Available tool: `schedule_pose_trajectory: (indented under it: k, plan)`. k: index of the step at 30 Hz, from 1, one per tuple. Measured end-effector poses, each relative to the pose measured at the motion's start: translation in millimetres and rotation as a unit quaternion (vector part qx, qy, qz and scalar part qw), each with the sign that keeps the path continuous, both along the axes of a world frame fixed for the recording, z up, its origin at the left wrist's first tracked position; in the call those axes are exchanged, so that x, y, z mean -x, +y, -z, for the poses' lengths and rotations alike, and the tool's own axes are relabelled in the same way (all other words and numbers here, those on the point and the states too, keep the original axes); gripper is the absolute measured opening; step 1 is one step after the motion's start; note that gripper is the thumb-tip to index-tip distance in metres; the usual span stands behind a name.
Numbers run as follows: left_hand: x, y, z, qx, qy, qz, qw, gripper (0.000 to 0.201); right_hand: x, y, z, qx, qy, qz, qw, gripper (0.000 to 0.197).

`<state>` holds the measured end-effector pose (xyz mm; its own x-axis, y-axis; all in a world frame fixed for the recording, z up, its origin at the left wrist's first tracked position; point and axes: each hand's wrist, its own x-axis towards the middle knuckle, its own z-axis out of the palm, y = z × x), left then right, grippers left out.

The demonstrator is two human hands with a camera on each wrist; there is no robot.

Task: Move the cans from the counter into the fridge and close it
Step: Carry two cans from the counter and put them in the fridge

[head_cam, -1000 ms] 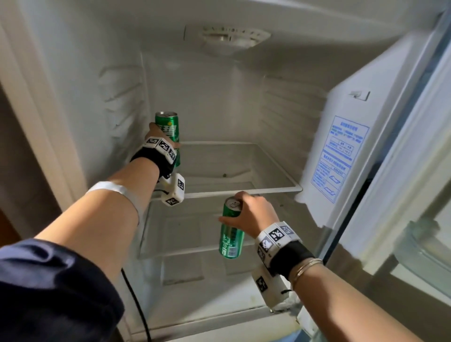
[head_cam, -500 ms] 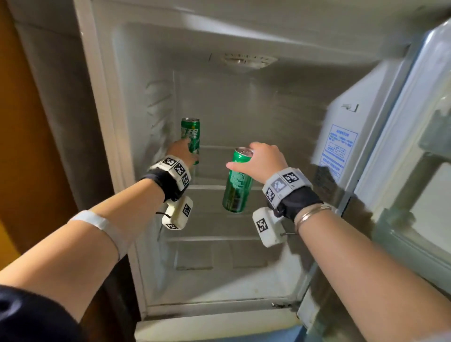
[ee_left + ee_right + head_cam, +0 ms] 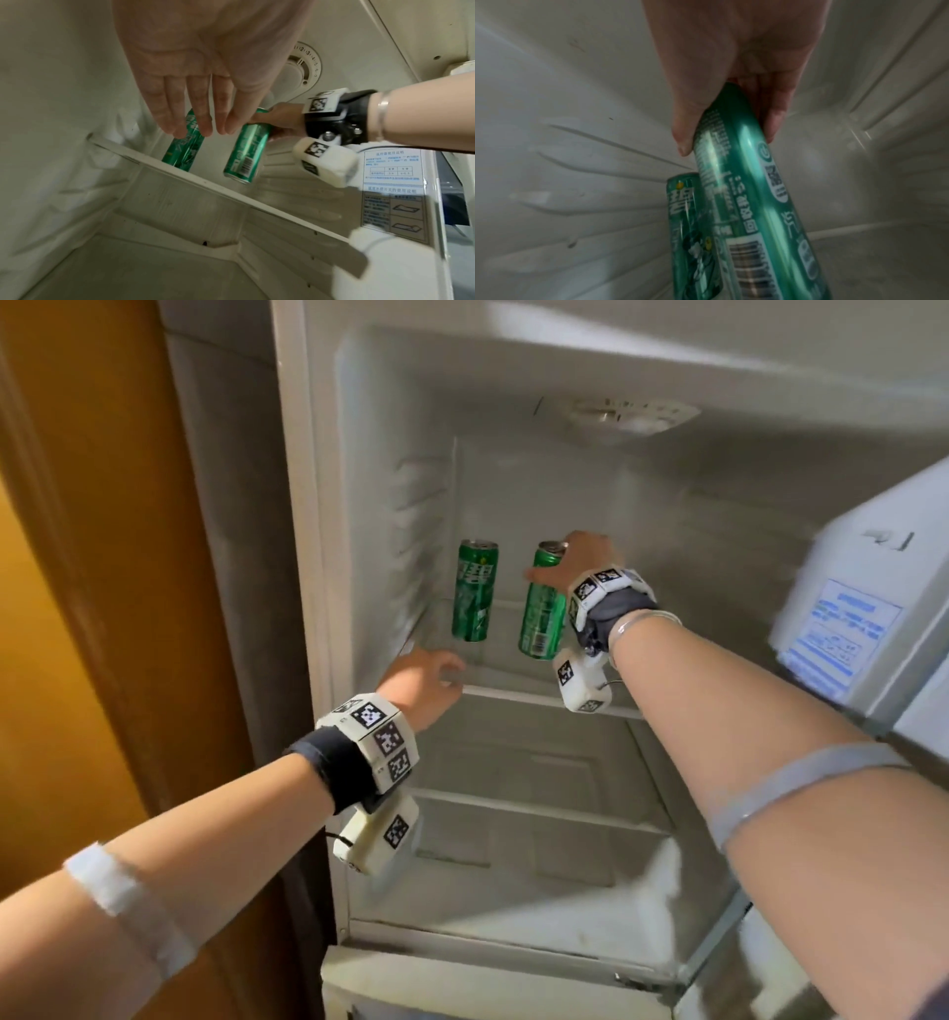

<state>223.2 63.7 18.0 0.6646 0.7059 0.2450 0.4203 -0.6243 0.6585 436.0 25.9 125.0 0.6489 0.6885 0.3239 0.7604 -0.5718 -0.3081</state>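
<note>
1. The right hand (image 3: 577,562) holds a green can (image 3: 543,603) near its top. The thumb is on one side and the fingers (image 3: 772,113) curl round the other side, so the can is pinched tight.
2. The held can hangs down from those fingers. Its long side runs up and down, tipped a little. In the left wrist view its bottom seems to sit just above the shelf (image 3: 534,698), not on it yet.
3. The shelf lies right under the fingers, so I think the next move is straight down, then let go.
4. The other can (image 3: 473,590) stands up on the same shelf, just beside the held can, on the thumb side. They look close but not touching. Going down crooked could bump it over.
5. The left hand (image 3: 421,677) holds nothing. Its fingers (image 3: 180,113) are straight and close together. It is low, by the shelf edge, below the standing can.
6. The right hand is the nearer one for this job. The fridge (image 3: 328,608) is open, so closing it comes after.
</note>
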Motion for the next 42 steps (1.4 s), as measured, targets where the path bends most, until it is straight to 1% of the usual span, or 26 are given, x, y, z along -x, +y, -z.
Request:
schedule_pose_trajectory:
  k: [3, 6, 9, 14, 18, 23, 26, 28, 30, 32, 34, 39, 42]
  plan:
    - [-2, 4, 7, 0.000, 0.002, -0.002, 1.000, 0.024, -12, 21, 6, 0.005, 0.028, 0.001, 1.000, 0.062]
    - [-6, 11, 10, -0.001, 0.010, 0.002, 1.000, 0.024, -21, 37, 14, 0.019, 0.038, -0.001, 0.999, 0.062]
    - [-10, 17, 10, -0.014, 0.013, 0.006, 1.000, 0.025, -27, 48, 19, 0.009, 0.037, -0.006, 0.999, 0.059]
    - [-16, 20, 8, -0.011, 0.008, 0.012, 1.000, 0.026, -31, 60, 22, -0.011, 0.041, -0.004, 0.999, 0.060]
    - [-20, 20, 6, -0.012, 0.016, 0.013, 1.000, 0.026, -34, 66, 23, -0.020, 0.059, 0.004, 0.998, 0.068]
    - [-19, 20, 3, -0.005, 0.010, 0.020, 1.000, 0.027, -32, 67, 33, -0.047, 0.093, -0.007, 0.994, 0.073]
    - [-15, 19, 3, -0.004, 0.014, 0.016, 1.000, 0.027, -28, 59, 37, -0.070, 0.097, -0.021, 0.993, 0.081]
    - [-11, 17, 4, -0.011, 0.019, 0.010, 1.000, 0.029, -24, 50, 37, -0.078, 0.088, -0.020, 0.993, 0.080]
    - [-8, 13, 3, -0.012, 0.021, 0.001, 1.000, 0.031, -18, 40, 39, -0.079, 0.078, -0.011, 0.994, 0.074]
    - [-3, 7, 4, -0.019, 0.023, -0.009, 1.000, 0.032, -8, 28, 45, -0.080, 0.057, -0.004, 0.995, 0.061]
    - [1, -1, 6, -0.031, 0.025, -0.013, 0.999, 0.031, 4, 15, 51, -0.075, 0.039, 0.002, 0.996, 0.054]
    - [15, -24, 10, -0.069, 0.068, 0.018, 0.995, 0.036, 44, -26, 70, -0.042, 0.024, 0.019, 0.999, 0.048]
    - [21, -35, 14, -0.094, 0.086, 0.041, 0.991, 0.044, 71, -57, 88, -0.034, -0.009, 0.027, 0.999, 0.045]
